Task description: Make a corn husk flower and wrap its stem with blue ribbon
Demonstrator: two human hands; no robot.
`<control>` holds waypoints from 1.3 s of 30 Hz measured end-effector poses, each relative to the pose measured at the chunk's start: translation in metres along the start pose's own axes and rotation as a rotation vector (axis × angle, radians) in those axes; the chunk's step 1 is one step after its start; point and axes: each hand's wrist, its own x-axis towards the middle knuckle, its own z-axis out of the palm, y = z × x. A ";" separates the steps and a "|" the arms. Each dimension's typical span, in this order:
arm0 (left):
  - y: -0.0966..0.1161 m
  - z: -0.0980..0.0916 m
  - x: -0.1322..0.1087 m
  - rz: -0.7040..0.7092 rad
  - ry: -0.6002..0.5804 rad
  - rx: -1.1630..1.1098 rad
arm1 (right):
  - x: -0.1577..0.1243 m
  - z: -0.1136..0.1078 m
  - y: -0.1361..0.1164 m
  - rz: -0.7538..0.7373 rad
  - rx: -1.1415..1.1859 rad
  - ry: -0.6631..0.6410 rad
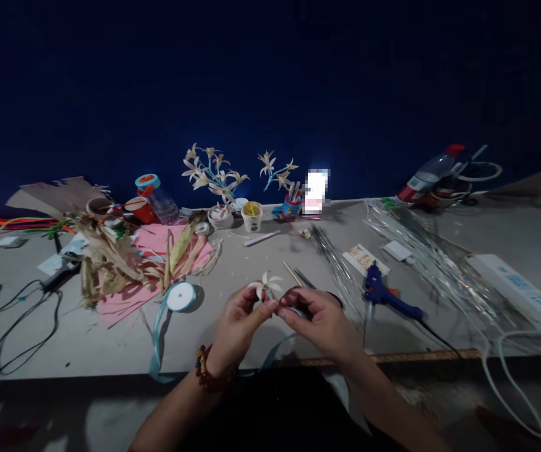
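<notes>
My left hand [244, 317] pinches a pale handmade flower [266, 287] with narrow curling petals, just above the front part of the table. Close beside it, the closed fingers of my right hand [320, 314] meet the flower's base and grip a light blue ribbon [277, 353]. From there the ribbon hangs toward the table edge. A spool of the same blue ribbon [181, 296] lies to the left, its loose end trailing over the edge. The flower's stem is mostly hidden by my fingers.
Dried husks [110, 260] lie over pink paper [126, 298] at left. Finished flower sprays [213, 172] stand at the back, near a lit phone [316, 191]. On the right are a blue glue gun [390, 298], wires [338, 260], a power strip [518, 285] and a bottle [428, 176].
</notes>
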 end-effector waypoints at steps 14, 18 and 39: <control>0.012 -0.001 0.002 -0.184 -0.188 -0.197 | 0.002 -0.002 0.009 0.210 0.423 -0.270; 0.009 0.000 0.003 -0.162 -0.186 -0.191 | 0.002 0.000 0.007 0.112 0.394 -0.216; 0.003 0.000 -0.001 -0.133 -0.121 -0.208 | 0.002 0.001 0.009 0.216 0.534 -0.187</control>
